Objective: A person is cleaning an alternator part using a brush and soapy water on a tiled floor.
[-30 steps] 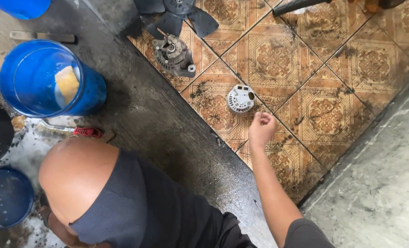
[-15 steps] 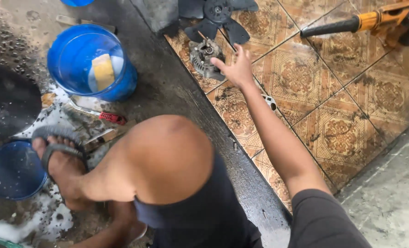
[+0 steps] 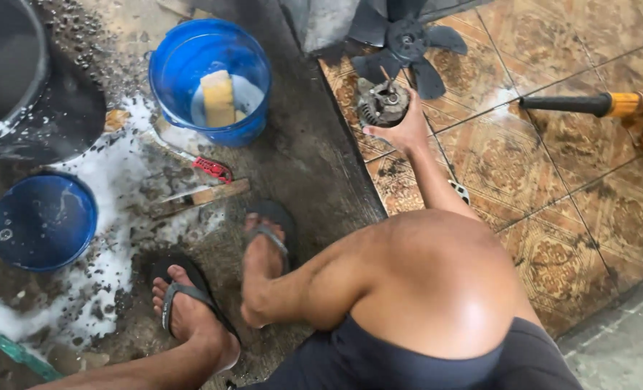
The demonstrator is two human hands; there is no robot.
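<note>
Patterned brown floor tiles (image 3: 552,166) meet a dark, wet concrete strip (image 3: 314,144), and the small metal motor assembly (image 3: 380,103) sits on the tiles close to that boundary, just below a black fan blade (image 3: 408,40). The right hand (image 3: 401,126) reaches out over the raised knee and closes around the lower right side of the motor, fingers wrapped on its housing. The left hand is not in view. Judged from its bare metal casing and visible windings, the motor is likely dense and heavy for its bulk, rigid, and possibly greasy or wet; the round housing offers the firmest hold, whereas the protruding shaft and any exposed wiring are poor places to grip. Toward the left of the concrete strip stands a blue bucket (image 3: 209,79) containing a yellow sponge (image 3: 219,97) in water. A red-handled tool (image 3: 213,168) and a wooden-handled tool (image 3: 206,195) lie in soap foam below it, near two feet in sandals. A blue lid (image 3: 43,222) lies at the left edge, and a yellow power tool (image 3: 624,108) rests at the right edge of the tiles.
</note>
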